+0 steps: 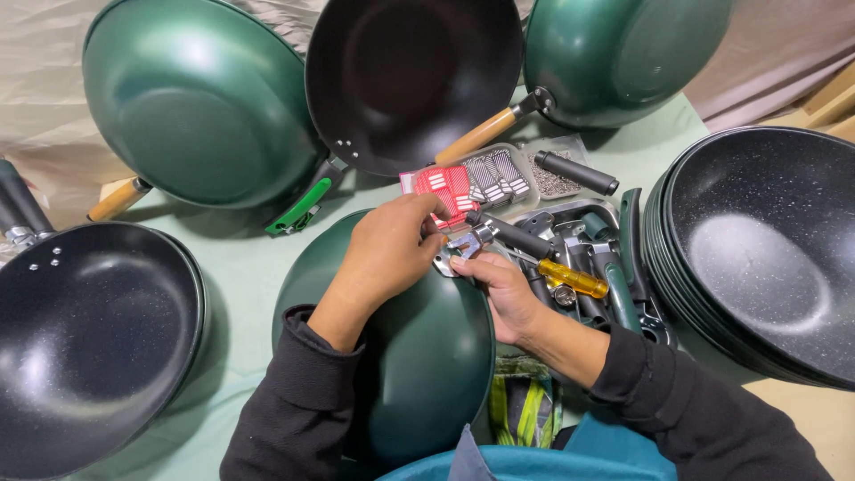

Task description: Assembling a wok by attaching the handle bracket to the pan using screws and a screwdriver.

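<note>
A dark green wok [419,356] lies upside down in front of me on the pale green cloth. At its far rim is a black handle [512,236] with a shiny metal bracket [465,244] at its end. My left hand [387,254] rests on the wok's bottom, its fingertips pinched at the bracket. My right hand [500,292] comes in from the right, and its thumb and fingers grip the bracket end of the handle from below. A yellow-handled screwdriver [574,279] lies just right of my right hand; I cannot tell whether it touches the hand.
A metal tray [583,211] holds several loose handles. Behind it lie a compartment box of screws [472,183] and a black handle [576,172]. Green woks [200,98] and a black-lined wok [414,76] lean at the back. Speckled black pans are stacked right [766,249] and left [89,338].
</note>
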